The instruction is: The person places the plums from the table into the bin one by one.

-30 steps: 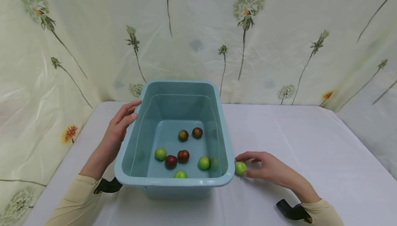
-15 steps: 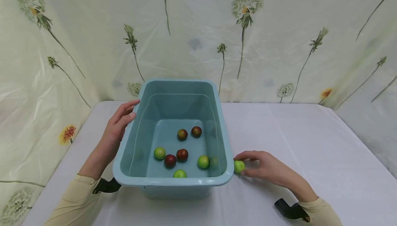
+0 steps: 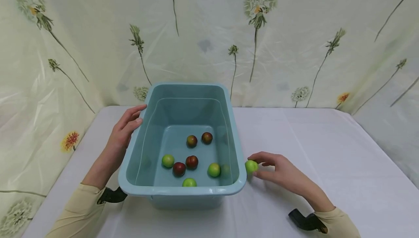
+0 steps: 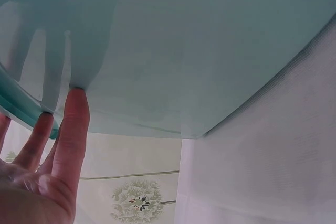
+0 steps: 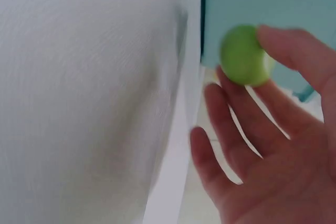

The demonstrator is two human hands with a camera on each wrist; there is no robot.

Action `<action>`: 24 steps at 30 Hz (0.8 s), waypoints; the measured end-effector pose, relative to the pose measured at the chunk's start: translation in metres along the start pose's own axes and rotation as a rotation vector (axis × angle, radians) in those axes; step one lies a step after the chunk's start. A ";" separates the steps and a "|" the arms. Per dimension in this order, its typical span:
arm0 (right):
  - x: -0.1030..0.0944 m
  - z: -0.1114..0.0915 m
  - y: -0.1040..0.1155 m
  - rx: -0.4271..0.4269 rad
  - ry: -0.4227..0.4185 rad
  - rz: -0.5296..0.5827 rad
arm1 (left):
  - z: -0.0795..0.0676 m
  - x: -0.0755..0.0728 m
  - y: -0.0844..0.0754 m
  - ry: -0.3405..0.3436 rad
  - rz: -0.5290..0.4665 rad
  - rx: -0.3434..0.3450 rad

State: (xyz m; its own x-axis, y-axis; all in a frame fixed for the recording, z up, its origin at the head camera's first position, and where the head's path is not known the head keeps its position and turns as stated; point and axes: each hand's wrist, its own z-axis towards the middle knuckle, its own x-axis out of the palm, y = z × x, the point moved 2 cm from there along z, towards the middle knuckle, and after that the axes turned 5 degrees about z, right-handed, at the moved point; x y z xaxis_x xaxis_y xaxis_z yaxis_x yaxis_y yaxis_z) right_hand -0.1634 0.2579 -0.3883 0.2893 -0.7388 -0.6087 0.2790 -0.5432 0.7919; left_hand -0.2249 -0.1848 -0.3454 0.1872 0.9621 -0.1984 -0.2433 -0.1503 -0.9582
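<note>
A pale blue plastic basin (image 3: 181, 191) stands upright on the table. My left hand (image 3: 122, 134) touches its left side at the rim; in the left wrist view, straight fingers (image 4: 73, 135) meet the outer wall. My right hand (image 3: 283, 174) is just outside the basin's right side. Between thumb and fingers it pinches a small round green plum-like fruit (image 5: 244, 56), raised a little from the cloth. Inside the basin, spread over its floor, lie several similar fruits, some green (image 3: 214, 170) and some dark red (image 3: 179, 169).
A white cloth (image 3: 294, 132) covers the table. Behind and to the left hangs a plastic sheet (image 3: 203, 23) printed with dandelions. A black strap piece (image 3: 306, 220) sticks out by the right sleeve, another (image 3: 112, 196) by the left.
My right hand has lifted the green plum-like fruit slightly up from the table, beside the basin. The left hand keeps its place, and the fruits in the basin have not moved.
</note>
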 end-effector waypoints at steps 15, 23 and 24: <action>-0.001 0.005 0.020 0.005 -0.280 0.008 | 0.000 0.000 -0.003 0.011 -0.038 -0.002; -0.011 0.010 0.026 -0.009 -0.322 0.003 | 0.000 0.000 -0.002 0.013 -0.046 -0.008; -0.012 0.011 0.027 -0.016 -0.328 -0.001 | 0.000 0.000 -0.002 0.013 -0.049 -0.008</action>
State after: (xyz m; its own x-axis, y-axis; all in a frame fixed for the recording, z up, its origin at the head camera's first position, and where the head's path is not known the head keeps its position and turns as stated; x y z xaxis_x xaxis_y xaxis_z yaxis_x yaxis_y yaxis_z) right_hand -0.1698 0.2478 -0.3594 -0.0210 -0.8289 -0.5591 0.2943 -0.5395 0.7888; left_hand -0.2247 -0.1842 -0.3438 0.2111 0.9653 -0.1540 -0.2255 -0.1052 -0.9685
